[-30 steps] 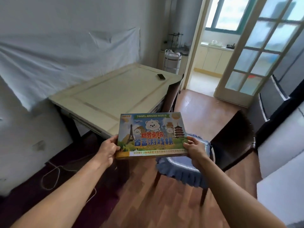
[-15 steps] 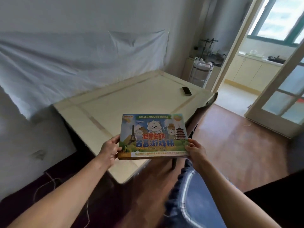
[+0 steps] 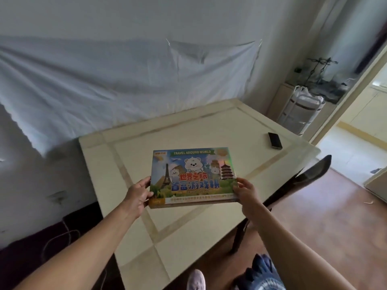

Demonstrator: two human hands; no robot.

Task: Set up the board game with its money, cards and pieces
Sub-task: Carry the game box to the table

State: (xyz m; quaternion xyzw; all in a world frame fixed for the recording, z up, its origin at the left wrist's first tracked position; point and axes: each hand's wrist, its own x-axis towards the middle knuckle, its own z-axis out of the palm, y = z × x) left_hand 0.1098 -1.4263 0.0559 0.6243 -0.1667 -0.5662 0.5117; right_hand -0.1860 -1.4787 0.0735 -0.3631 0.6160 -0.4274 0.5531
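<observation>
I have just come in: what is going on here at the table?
A person holds a flat, colourful cardboard game box over the cream square table, the left hand gripping its left edge and the right hand its right edge. The box is closed and nothing is laid out yet. A dark phone lies near the table's far right edge.

Colourful closed game box (image 3: 193, 174) held flat above table (image 3: 230, 126).

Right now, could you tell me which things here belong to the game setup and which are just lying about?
For the job: game box, gripped by left hand and right hand; table.
Lying about: phone on the table; chair.
</observation>
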